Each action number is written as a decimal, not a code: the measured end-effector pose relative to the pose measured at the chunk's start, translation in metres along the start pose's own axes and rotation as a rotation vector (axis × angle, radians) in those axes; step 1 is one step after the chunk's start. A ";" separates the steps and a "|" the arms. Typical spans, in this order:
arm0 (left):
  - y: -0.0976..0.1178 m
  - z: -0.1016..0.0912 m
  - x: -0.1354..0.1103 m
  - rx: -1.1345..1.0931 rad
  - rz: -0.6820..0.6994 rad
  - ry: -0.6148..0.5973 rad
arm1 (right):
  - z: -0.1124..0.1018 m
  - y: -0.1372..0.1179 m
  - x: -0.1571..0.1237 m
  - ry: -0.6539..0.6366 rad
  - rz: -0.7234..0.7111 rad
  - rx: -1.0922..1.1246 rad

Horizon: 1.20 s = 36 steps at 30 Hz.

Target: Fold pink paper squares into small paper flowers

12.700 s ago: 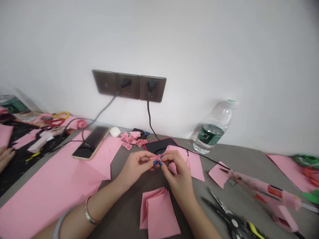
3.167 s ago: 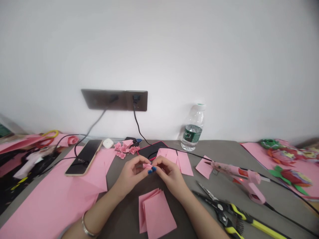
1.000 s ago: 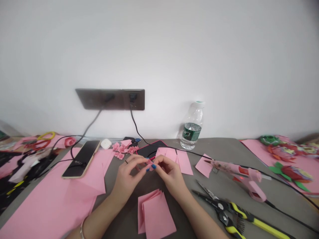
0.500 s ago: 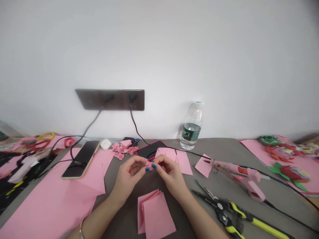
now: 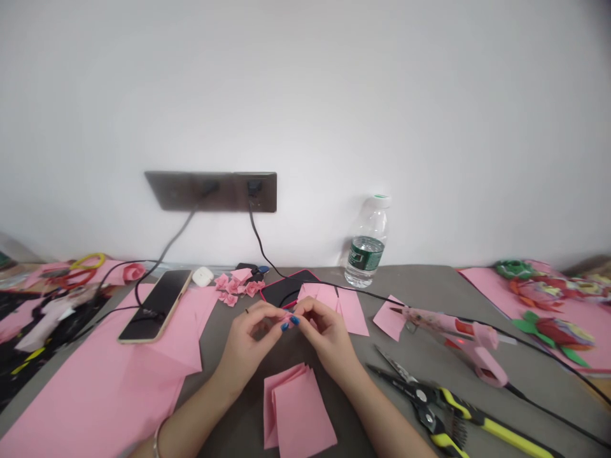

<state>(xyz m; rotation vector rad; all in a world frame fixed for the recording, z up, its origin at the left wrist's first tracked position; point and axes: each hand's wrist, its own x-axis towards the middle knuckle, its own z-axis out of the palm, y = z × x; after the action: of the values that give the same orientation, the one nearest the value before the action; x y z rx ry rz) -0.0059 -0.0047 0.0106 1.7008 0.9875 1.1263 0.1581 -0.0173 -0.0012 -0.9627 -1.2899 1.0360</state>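
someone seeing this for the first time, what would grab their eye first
Probably the left hand and right hand in the middle, blue nails bright against the small pink paper they pinch. Next, perhaps, the pink glue gun with its red light at right, behind the yellow-handled shears, and the green-labelled bottle standing near the pale wall.

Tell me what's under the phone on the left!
Pink paper shows around the lower end of the phone. What lies directly beneath is covered, so I can't see that.
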 end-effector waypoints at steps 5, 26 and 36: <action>0.003 0.000 0.001 0.120 0.080 0.016 | 0.000 0.001 0.000 -0.005 0.002 -0.018; 0.005 0.001 0.000 0.165 0.000 -0.020 | -0.002 0.005 -0.001 -0.043 0.100 0.050; 0.001 -0.001 0.003 0.008 -0.175 -0.097 | -0.001 0.001 0.000 -0.101 0.103 0.045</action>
<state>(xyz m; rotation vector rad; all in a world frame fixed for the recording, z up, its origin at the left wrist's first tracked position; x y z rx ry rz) -0.0059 -0.0017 0.0126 1.6253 1.0589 0.9187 0.1595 -0.0169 -0.0026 -0.9611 -1.3049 1.2022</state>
